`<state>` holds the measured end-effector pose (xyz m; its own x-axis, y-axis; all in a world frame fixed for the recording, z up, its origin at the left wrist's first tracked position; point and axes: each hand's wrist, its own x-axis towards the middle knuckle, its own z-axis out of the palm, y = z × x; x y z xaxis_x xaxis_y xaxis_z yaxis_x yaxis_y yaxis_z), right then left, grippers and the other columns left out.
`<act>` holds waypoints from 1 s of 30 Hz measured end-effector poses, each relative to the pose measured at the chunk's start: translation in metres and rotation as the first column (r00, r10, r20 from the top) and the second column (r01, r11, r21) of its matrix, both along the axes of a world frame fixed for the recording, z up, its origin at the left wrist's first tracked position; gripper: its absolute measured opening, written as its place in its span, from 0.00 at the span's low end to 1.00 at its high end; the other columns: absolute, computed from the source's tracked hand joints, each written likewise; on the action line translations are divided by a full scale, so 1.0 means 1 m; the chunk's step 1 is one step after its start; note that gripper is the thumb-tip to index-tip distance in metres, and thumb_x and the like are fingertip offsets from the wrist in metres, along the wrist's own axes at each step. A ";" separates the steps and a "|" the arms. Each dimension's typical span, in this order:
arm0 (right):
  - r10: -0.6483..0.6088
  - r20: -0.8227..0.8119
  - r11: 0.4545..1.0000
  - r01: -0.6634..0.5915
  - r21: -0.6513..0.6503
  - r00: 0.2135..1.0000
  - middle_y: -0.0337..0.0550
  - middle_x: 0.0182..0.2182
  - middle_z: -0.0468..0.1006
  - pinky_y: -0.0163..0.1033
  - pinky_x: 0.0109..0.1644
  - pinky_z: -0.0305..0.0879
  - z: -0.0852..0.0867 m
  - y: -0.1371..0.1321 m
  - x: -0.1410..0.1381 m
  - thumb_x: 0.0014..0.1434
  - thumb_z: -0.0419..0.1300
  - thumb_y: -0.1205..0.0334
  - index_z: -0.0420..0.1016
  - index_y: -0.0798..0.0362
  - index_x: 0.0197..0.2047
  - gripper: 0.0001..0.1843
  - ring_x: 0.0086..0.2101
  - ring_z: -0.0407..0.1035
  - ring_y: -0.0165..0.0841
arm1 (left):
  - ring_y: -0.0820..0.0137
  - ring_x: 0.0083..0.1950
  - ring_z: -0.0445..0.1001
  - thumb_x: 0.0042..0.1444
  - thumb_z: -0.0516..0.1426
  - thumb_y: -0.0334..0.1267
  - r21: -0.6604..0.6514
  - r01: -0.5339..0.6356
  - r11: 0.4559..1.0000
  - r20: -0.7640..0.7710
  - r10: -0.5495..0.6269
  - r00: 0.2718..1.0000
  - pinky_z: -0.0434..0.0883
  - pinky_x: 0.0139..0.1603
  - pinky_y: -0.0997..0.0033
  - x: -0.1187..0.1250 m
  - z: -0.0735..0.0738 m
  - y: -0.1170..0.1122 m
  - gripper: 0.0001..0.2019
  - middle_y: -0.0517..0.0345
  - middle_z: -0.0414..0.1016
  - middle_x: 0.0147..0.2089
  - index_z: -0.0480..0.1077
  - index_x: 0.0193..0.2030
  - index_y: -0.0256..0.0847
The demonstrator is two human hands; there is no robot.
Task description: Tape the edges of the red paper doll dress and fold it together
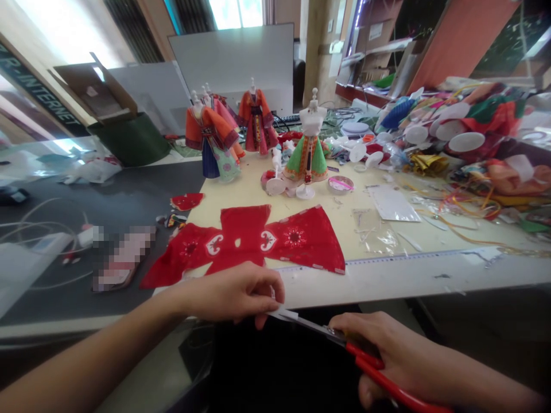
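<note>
Below the table's front edge, my right hand [387, 350] grips a pair of red-handled scissors [379, 376], their blades pointing left. My left hand [241, 292] pinches a small white strip [287, 314], which lies at the tips of the blades. How far the blades are parted I cannot make out. Just beyond my left hand, a red cross-shaped garment piece [245, 221] lies flat on the table, with white heart-like motifs, flower patterns and a small hole in its middle. A smaller red scrap [186, 202] sits behind its left side.
Several dressed doll forms stand at the back, one in an orange robe [210, 135], another in a green skirt [307, 158]. A ruler [387, 256] runs along the front right. At left is a phone [123, 258]; at right, a clear bag [379, 232] and piled doll stands [467, 141].
</note>
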<state>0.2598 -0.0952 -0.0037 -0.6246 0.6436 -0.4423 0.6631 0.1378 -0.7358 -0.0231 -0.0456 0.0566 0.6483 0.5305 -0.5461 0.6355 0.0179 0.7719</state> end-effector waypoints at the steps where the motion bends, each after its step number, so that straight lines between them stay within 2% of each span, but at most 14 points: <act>1: -0.007 0.005 1.000 0.007 -0.003 1.000 0.37 0.37 0.77 0.32 0.37 0.63 -0.001 0.000 0.000 0.37 0.72 0.55 0.70 0.47 0.51 0.35 0.36 0.69 0.35 | 0.77 0.23 0.62 0.59 0.52 0.39 0.003 0.002 1.000 0.002 -0.002 1.000 0.60 0.23 0.80 0.000 0.000 0.000 0.07 0.61 0.72 0.26 0.68 0.39 0.41; 6: -0.014 -0.010 1.000 0.014 -0.015 1.000 0.37 0.39 0.77 0.33 0.39 0.64 -0.001 -0.002 0.001 0.40 0.71 0.56 0.70 0.46 0.51 0.33 0.40 0.70 0.37 | 0.77 0.22 0.62 0.59 0.51 0.39 0.004 -0.008 1.000 0.008 0.008 1.000 0.59 0.22 0.80 -0.001 0.000 -0.001 0.07 0.61 0.72 0.26 0.68 0.40 0.40; 12: -0.033 -0.032 0.997 0.031 -0.064 0.999 0.35 0.34 0.79 0.32 0.37 0.65 -0.001 -0.003 0.002 0.43 0.69 0.61 0.70 0.45 0.51 0.30 0.36 0.72 0.36 | 0.76 0.24 0.63 0.58 0.52 0.38 0.038 0.007 0.999 0.015 -0.008 1.000 0.61 0.25 0.80 -0.002 0.000 -0.001 0.07 0.61 0.72 0.26 0.69 0.39 0.41; 21: -0.020 -0.063 0.997 0.015 -0.077 0.998 0.33 0.32 0.81 0.31 0.37 0.65 0.003 -0.002 0.000 0.49 0.62 0.67 0.70 0.46 0.49 0.22 0.34 0.74 0.34 | 0.76 0.22 0.63 0.59 0.51 0.41 0.041 0.005 0.999 0.000 -0.005 1.000 0.60 0.21 0.81 -0.002 0.000 -0.001 0.10 0.61 0.72 0.26 0.69 0.42 0.40; 25: 0.023 -0.081 1.000 -0.023 -0.003 0.996 0.31 0.27 0.80 0.31 0.36 0.63 0.007 -0.002 -0.002 0.55 0.56 0.69 0.71 0.46 0.46 0.16 0.31 0.74 0.31 | 0.76 0.25 0.65 0.59 0.52 0.40 0.109 0.029 0.994 -0.012 -0.028 1.000 0.61 0.24 0.82 -0.002 -0.001 -0.001 0.10 0.61 0.73 0.25 0.70 0.43 0.41; 30: 0.076 -0.005 0.973 -0.073 0.220 0.997 0.36 0.30 0.79 0.33 0.36 0.62 0.005 -0.002 0.000 0.54 0.58 0.67 0.71 0.47 0.48 0.17 0.30 0.72 0.31 | 0.76 0.25 0.67 0.58 0.53 0.40 0.145 0.038 0.989 -0.031 -0.034 0.999 0.62 0.26 0.82 0.001 0.000 -0.003 0.09 0.62 0.72 0.25 0.71 0.42 0.41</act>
